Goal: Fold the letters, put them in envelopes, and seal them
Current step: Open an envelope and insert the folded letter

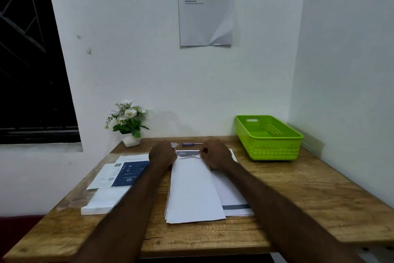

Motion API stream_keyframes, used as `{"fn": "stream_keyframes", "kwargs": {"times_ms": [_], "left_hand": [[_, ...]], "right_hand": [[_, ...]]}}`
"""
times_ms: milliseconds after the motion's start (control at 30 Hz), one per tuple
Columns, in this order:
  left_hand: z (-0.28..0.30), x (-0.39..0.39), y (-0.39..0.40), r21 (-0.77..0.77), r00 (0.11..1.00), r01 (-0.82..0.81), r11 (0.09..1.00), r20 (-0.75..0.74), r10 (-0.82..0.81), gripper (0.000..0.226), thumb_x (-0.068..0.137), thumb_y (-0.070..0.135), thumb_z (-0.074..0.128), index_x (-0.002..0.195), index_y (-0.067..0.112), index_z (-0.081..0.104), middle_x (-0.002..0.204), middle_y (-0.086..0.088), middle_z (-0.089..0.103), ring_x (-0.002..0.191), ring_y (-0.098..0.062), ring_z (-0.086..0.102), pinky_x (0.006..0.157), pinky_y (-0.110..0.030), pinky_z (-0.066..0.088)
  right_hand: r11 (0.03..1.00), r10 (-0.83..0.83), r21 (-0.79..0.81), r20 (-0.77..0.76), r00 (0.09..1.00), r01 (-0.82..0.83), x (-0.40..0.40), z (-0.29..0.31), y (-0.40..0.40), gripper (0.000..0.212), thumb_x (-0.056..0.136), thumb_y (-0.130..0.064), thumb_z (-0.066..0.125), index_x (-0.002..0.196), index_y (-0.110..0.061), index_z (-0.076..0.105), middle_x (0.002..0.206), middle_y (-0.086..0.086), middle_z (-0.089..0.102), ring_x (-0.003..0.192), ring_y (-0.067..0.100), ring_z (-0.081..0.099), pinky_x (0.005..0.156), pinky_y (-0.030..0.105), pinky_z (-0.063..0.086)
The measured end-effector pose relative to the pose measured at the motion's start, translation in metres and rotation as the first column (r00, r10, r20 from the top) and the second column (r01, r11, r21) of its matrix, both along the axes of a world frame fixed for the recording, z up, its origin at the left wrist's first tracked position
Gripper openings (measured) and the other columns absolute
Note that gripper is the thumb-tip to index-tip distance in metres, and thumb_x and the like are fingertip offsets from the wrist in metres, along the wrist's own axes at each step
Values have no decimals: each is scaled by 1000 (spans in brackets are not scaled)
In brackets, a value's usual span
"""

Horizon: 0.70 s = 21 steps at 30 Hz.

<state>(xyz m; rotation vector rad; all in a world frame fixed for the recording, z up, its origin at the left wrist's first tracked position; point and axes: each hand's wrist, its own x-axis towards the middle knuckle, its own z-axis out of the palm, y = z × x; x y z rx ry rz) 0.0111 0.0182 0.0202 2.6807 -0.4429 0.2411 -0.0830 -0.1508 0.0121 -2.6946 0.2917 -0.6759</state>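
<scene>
Both arms are stretched forward over the tabletop (298, 198); the far edge of the letter (194, 188) is pinched by curled left hand (163, 155) and right hand (215, 154).

A wooden table (298, 198) carries a green basket (269, 138), potted flowers (128, 122), a pen (191, 144), a tape roll (174, 145), stacked envelopes (106, 196) and letters (194, 190).

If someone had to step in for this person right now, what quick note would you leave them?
Left hand and right hand both grip the far edge of the white letter at mid-table, apparently mid-fold.
More sheets lie under it.
Envelopes are stacked to the left; tape roll and pen lie beyond the hands.
The green basket, far right, looks empty.
Done: no sealed envelope visible.
Left: folding, stuffing, sealing.
</scene>
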Motion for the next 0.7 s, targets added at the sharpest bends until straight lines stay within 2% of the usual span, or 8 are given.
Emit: {"fn": "stream_keyframes", "kwargs": {"times_ms": [100,167,267,333,467,567,700], "left_hand": [[-5,1,-2,63,996,-26,998,88,21,36,88,26,74,119,10,68,123,-9,70,111,-26,66,86,-33,53],[-6,1,-3,84,990,-33,996,142,21,36,87,28,76,117,11,69,119,-8,71,109,-25,66,83,-32,52],[-4,-2,1,85,972,-65,994,230,44,31,88,30,75,113,12,71,111,-6,73,102,-23,67,77,-30,49],[-3,-1,5,57,949,-77,995,312,55,20,93,21,68,111,14,74,106,-5,73,96,-22,68,76,-31,51],[-1,9,9,-34,933,32,999,360,-18,34,94,6,64,123,20,72,122,-7,66,107,-27,65,84,-37,54],[-6,15,8,62,916,90,994,386,-107,37,95,12,65,130,25,68,128,-5,59,112,-25,60,85,-36,51],[-14,20,7,145,911,126,981,376,-172,29,98,25,63,125,27,71,123,-4,56,109,-22,58,83,-34,51]], "right_hand": [[980,25,-198,-63,998,-37,-2,1,3,32,91,-8,56,117,-21,70,123,5,63,121,26,53,92,37,47],[958,57,-272,-126,990,-90,-1,1,6,48,89,-3,54,127,-30,67,128,2,59,126,23,48,93,38,47],[937,99,-311,-208,973,-162,1,-2,8,46,93,-11,54,127,-39,67,128,1,57,123,23,52,93,38,46],[926,100,-333,-243,965,-180,3,-3,10,40,97,-16,51,126,-38,68,130,-1,60,126,23,50,91,37,44],[917,92,-356,-253,963,-181,8,-1,12,34,99,-19,51,123,-35,70,127,2,61,128,24,48,84,38,43],[919,78,-352,-278,957,-177,11,-1,10,31,100,-21,51,123,-31,69,128,6,59,130,25,47,91,42,45],[917,77,-353,-296,952,-184,11,-1,9,36,101,-25,46,130,-30,66,132,8,58,128,26,48,94,41,43]]}}
